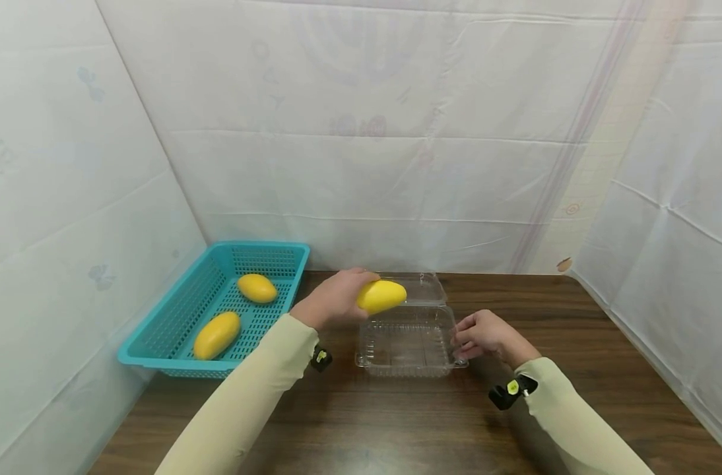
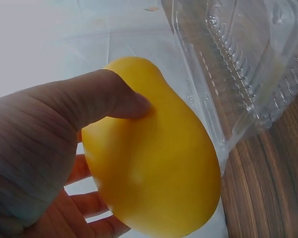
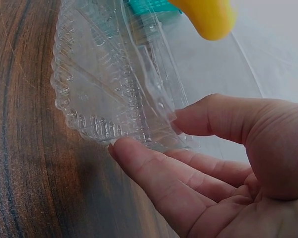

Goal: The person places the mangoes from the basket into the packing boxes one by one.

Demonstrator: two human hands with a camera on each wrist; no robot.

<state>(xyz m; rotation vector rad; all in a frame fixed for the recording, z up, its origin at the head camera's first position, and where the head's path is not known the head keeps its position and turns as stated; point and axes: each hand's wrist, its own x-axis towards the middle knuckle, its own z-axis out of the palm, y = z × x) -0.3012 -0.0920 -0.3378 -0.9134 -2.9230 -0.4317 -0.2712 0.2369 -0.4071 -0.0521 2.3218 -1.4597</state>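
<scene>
White printed sheeting, creased and faintly patterned, rises behind the work and along both sides. Before it spreads a dark wood-grain table. At the person's left on this table stands a turquoise perforated basket, its long side running away from the viewer. Two arms in pale sleeves, left sleeve and right sleeve, reach in from the near side. Between them sits a clear plastic container, its lid folded back on the far side.

The left hand is closed about a yellow mango, thumb laid across the fruit and fingers behind it, spread only as wide as the mango requires. The right hand pinches the container near its right front corner, thumb at the rim and index finger against the outside, with a narrow gap between.

The held mango is raised above the container's far left part. Two others lie in the basket, well apart from the held one: a far mango and a near mango. Smallest are the black wrist cameras, each bearing a yellow-green mark.
</scene>
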